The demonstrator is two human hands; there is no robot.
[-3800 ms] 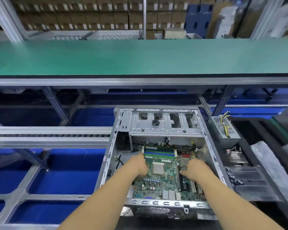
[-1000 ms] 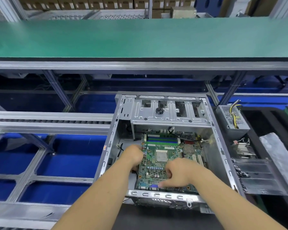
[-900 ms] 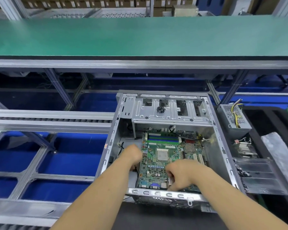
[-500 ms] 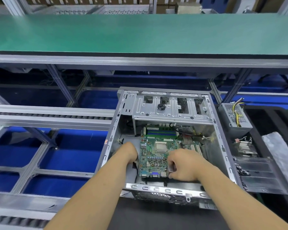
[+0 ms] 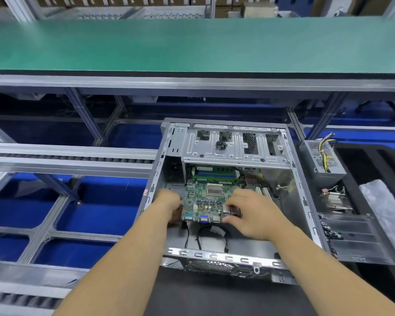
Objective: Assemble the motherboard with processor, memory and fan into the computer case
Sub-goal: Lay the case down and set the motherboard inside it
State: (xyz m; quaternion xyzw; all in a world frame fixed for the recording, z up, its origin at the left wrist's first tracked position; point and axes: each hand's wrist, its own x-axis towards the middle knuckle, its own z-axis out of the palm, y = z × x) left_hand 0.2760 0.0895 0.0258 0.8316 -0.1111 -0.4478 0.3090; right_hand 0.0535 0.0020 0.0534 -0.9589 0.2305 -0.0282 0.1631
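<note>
Inside the open computer case [image 5: 302, 197], both hands are on the motherboard [image 5: 203, 202]. Left hand [image 5: 169, 202] grips the board's left edge, fingers curled under and mostly hidden. Right hand [image 5: 252, 213] pinches the board's near-right corner, thumb and fingertips at the port end. Board sits toward the case's far half, its far end tucked under the drive cage [image 5: 233, 147]; tilt or full seating can't be told. Processor [image 5: 214, 189] is in the socket mid-board, memory sticks [image 5: 216, 174] in their slots at the far end. No fan on the processor. Near edge of the board has rear ports [image 5: 203, 218], well short of the case's near wall. Bare case floor in between, with loose black cables [image 5: 200, 238] lying on it.

Case lies open side up on a dark tabletop [image 5: 214, 293]. Just right of the case: a power supply [image 5: 324, 160] with yellow and black wires, a finned heatsink [image 5: 335, 201] nearer, then a clear plastic tray [image 5: 351, 238]. Roller conveyor rail [image 5: 66, 160] runs off left. Green belt conveyor [image 5: 192, 44] spans the far side.
</note>
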